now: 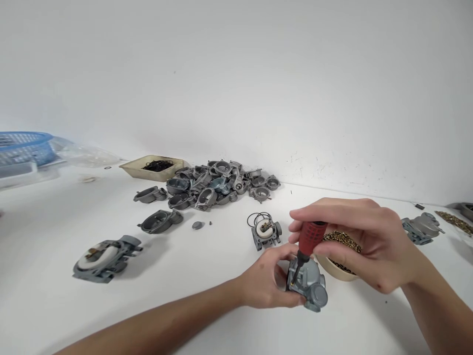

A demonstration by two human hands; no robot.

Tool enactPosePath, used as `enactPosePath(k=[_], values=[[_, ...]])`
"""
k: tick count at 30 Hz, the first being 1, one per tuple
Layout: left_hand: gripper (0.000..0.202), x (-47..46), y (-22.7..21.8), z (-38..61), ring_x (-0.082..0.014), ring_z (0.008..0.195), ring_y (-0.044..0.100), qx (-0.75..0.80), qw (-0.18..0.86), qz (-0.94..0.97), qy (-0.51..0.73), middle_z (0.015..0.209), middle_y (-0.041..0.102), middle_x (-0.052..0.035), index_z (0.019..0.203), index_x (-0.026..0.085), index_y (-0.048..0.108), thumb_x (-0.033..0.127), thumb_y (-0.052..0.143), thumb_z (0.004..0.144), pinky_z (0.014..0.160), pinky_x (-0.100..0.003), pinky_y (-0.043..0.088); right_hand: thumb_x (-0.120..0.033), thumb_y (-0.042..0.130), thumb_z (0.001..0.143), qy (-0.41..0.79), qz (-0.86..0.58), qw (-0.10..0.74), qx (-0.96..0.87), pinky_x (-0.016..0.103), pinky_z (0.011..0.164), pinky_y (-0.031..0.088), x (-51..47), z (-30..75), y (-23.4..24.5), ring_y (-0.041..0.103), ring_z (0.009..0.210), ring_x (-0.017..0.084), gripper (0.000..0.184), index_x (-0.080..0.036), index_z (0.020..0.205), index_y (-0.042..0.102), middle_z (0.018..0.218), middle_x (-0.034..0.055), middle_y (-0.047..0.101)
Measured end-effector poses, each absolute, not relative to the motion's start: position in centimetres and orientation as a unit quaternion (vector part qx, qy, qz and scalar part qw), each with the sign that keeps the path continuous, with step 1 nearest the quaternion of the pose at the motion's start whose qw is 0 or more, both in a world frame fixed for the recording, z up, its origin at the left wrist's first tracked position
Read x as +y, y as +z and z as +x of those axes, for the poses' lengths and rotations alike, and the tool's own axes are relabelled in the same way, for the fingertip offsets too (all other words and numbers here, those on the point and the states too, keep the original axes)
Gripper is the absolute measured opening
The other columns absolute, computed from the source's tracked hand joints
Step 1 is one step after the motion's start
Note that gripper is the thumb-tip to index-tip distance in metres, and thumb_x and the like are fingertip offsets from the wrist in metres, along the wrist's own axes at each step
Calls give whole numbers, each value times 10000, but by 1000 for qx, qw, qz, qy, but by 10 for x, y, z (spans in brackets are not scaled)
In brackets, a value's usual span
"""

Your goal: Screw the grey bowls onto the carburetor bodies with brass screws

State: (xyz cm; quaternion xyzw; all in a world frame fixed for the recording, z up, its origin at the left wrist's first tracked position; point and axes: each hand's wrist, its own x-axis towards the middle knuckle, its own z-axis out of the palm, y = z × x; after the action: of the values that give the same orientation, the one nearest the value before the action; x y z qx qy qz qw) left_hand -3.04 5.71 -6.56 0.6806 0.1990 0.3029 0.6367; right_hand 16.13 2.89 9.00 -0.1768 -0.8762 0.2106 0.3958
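Observation:
My left hand (pixel 264 281) grips a grey metal carburetor (pixel 312 278) low over the white table, its fingers wrapped round the left side. My right hand (pixel 365 241) is closed round the red handle of a screwdriver (pixel 312 236). The screwdriver slants down, and its tip meets a small brass-coloured screw (pixel 292 283) at the near left corner of the carburetor. Just behind the right hand stands a round tub (pixel 334 271) of small brass-coloured screws, partly covered by that hand. An open carburetor body (pixel 266 234) with a white float lies beyond my left hand, black O-rings beside it.
Grey float bowls (pixel 221 185) are heaped against the wall, beside a cream tray (pixel 135 170) of black rings. Another carburetor body (pixel 107 259) lies at left, and an assembled carburetor (pixel 423 228) at right. A blue basket (pixel 29 148) stands far left; loose screws (pixel 454 222) lie far right.

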Motion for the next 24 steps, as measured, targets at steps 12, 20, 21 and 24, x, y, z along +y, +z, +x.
enactPosePath(k=[12, 20, 21, 24], values=[[538, 65, -67, -33, -260, 865, 726, 192, 532, 763, 313, 1010, 749, -75, 1150, 168, 715, 295, 898, 660, 694, -313, 620, -94, 670, 962, 162, -185, 391, -887, 252, 707, 614, 24, 161, 91, 697, 816, 131, 367, -202, 1313, 666, 902, 27, 745], [556, 66, -70, -33, -266, 885, 744, 167, 458, 808, 330, 1010, 763, -61, 1195, 185, 702, 287, 844, 667, 750, -328, 644, -41, 567, 971, 207, -184, 366, -889, 238, 695, 624, 21, 161, 93, 706, 830, 123, 386, -163, 1330, 635, 1051, 68, 745], [546, 66, -70, -33, -256, 863, 743, 166, 448, 813, 333, 997, 762, -53, 1183, 188, 699, 287, 841, 665, 750, -323, 642, -58, 606, 974, 186, -186, 373, -890, 231, 688, 617, 21, 161, 93, 704, 811, 120, 368, -179, 1320, 641, 985, 44, 750], [539, 65, -73, -32, -225, 787, 738, 183, 428, 820, 332, 956, 761, -27, 1155, 194, 689, 274, 848, 646, 745, -308, 640, -122, 716, 957, 88, -198, 391, -894, 216, 661, 592, 22, 160, 91, 689, 773, 107, 362, -211, 1303, 660, 905, 14, 740]])
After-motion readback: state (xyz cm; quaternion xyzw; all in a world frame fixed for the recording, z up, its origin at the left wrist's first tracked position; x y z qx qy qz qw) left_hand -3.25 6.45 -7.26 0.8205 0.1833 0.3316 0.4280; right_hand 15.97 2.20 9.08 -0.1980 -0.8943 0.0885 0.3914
